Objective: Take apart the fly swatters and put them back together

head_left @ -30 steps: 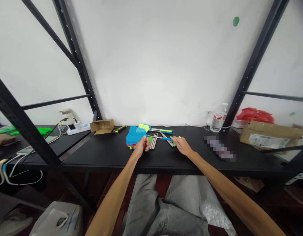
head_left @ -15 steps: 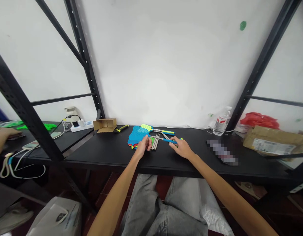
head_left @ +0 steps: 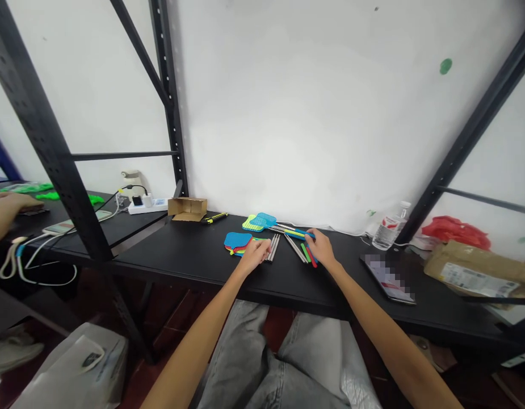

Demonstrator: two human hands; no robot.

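At the back of the table my right hand point(head_left: 320, 247) is closed on the handle end of a blue fly swatter point(head_left: 266, 219). That swatter rests across a yellow-green fly swatter point(head_left: 248, 224). Nearer to me, my left hand point(head_left: 256, 254) is curled beside a stack of loose swatter heads point(head_left: 237, 241), blue over red and yellow; its fingertips are hidden. Several metal tubes point(head_left: 274, 247) lie just right of that hand. More metal tubes point(head_left: 296, 249) lie by my right hand, next to a green handle point(head_left: 305, 253) and a red handle point(head_left: 312, 258).
An open cardboard box point(head_left: 188, 210) and a yellow-black utility knife point(head_left: 214, 218) lie back left. To the right are a phone point(head_left: 387, 278), a water bottle point(head_left: 390, 227) and a taped carton point(head_left: 479, 272). Another person's hand point(head_left: 11, 210) is at far left.
The blue swatter has moved back from between my hands onto the yellow-green one. My left hand has let go of it and dropped beside the heads. The view has shifted slightly.
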